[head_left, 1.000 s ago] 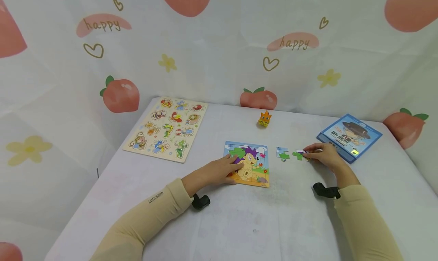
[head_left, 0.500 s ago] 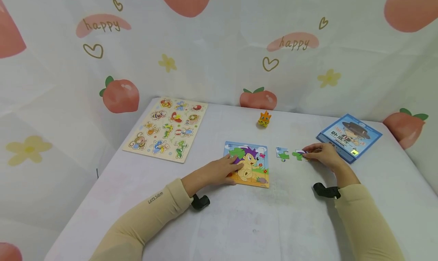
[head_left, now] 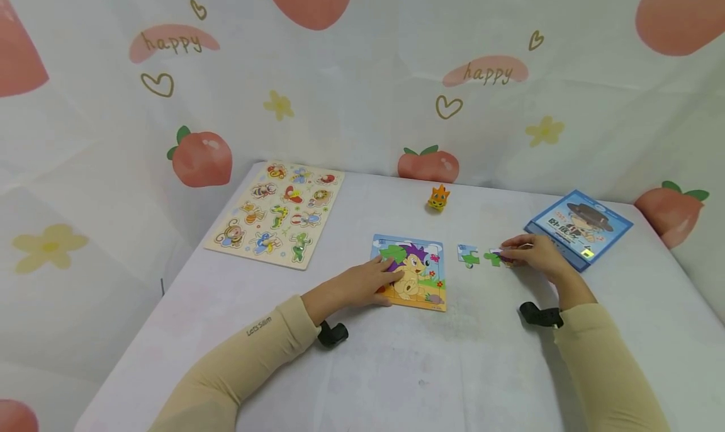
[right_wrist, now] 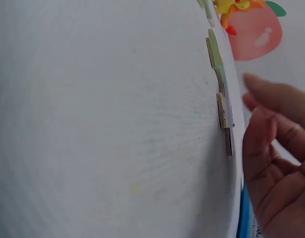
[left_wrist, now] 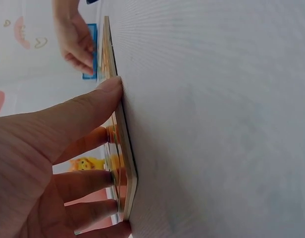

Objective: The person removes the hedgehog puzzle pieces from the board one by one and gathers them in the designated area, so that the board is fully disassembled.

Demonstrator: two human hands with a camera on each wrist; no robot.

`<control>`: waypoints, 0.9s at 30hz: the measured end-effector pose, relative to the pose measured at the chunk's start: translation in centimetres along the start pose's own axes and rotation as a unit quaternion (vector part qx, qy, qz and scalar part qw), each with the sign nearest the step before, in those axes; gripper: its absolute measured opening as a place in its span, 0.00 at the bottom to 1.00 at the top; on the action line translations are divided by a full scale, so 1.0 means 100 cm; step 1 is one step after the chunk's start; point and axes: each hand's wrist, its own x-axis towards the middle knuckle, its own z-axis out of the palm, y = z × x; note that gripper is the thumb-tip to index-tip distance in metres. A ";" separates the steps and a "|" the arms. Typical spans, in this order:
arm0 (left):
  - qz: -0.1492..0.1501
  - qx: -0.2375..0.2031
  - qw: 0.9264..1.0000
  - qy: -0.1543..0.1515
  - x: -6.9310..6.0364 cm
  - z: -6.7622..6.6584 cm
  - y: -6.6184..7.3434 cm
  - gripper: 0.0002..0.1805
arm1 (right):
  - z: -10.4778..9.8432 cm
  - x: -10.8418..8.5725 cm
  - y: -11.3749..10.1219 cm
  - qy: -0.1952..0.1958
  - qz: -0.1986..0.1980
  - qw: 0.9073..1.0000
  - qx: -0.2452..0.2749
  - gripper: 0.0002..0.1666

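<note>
A square jigsaw (head_left: 427, 293) with a purple-haired hedgehog lies flat on the white table. My left hand (head_left: 362, 283) rests on its left side. In the left wrist view the thumb (left_wrist: 112, 85) touches the board's edge and the other fingers spread over its face. To the right lie a loose blue-and-green puzzle piece (head_left: 468, 254) and a second green-and-purple piece (head_left: 491, 257), which my right hand (head_left: 538, 257) partly covers. The right wrist view has that hand (right_wrist: 276, 148) just above the flat pieces (right_wrist: 215, 54), fingers bent, with nothing visible between them.
A wooden insect puzzle board (head_left: 277, 215) lies at the back left. An orange-and-yellow toy figure (head_left: 438, 198) stands at the back. Close behind my right hand sits a blue box (head_left: 578, 227). A printed cloth (head_left: 362, 92) hangs along the table's far edge.
My right fingers have shifted slightly over the loose pieces, and a bit of orange shows beneath them again. The left hand and the hedgehog jigsaw have stayed in place.
</note>
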 end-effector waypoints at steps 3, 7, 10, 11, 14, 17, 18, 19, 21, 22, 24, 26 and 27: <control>0.000 0.003 1.000 -0.002 0.001 -0.001 0.000 0.36 | 0.001 0.002 -0.008 0.001 0.000 1.000 -0.004 0.31; -0.002 -0.002 1.000 -0.008 0.002 -0.003 0.001 0.36 | 0.005 0.008 -0.025 -0.010 -0.004 1.000 -0.010 0.30; -0.001 0.006 1.000 -0.006 0.003 -0.005 0.001 0.36 | 0.010 0.013 -0.038 -0.024 -0.015 1.000 -0.003 0.29; 0.002 0.014 1.000 -0.003 0.004 -0.005 0.002 0.35 | 0.013 0.016 -0.042 -0.030 -0.019 0.999 0.004 0.29; 0.010 0.044 0.999 0.006 0.006 -0.007 0.005 0.35 | 0.021 0.022 -0.054 -0.048 -0.029 0.998 0.006 0.27; 0.026 0.063 0.998 0.015 0.010 -0.009 0.009 0.35 | 0.030 0.028 -0.066 -0.064 -0.036 0.997 0.003 0.24; 0.030 0.065 0.997 0.015 0.012 -0.009 0.010 0.36 | 0.033 0.030 -0.070 -0.068 -0.038 0.997 -0.001 0.23; 0.035 0.063 0.997 0.016 0.014 -0.009 0.011 0.36 | 0.036 0.032 -0.073 -0.075 -0.043 0.996 -0.006 0.23; 0.043 0.056 0.997 0.012 0.018 -0.010 0.014 0.36 | 0.043 0.035 -0.081 -0.088 -0.051 0.995 -0.011 0.22; 0.046 0.053 0.997 0.008 0.019 -0.010 0.016 0.37 | 0.046 0.037 -0.084 -0.095 -0.054 0.994 -0.013 0.21; 0.047 0.043 0.998 -0.003 0.022 -0.011 0.019 0.37 | 0.051 0.040 -0.090 -0.106 -0.060 0.992 -0.020 0.21; 0.044 0.038 0.998 -0.012 0.024 -0.011 0.023 0.38 | 0.056 0.043 -0.094 -0.116 -0.067 0.991 -0.027 0.21; 0.040 0.035 0.998 -0.017 0.025 -0.011 0.025 0.38 | 0.058 0.044 -0.096 -0.119 -0.068 0.990 -0.031 0.21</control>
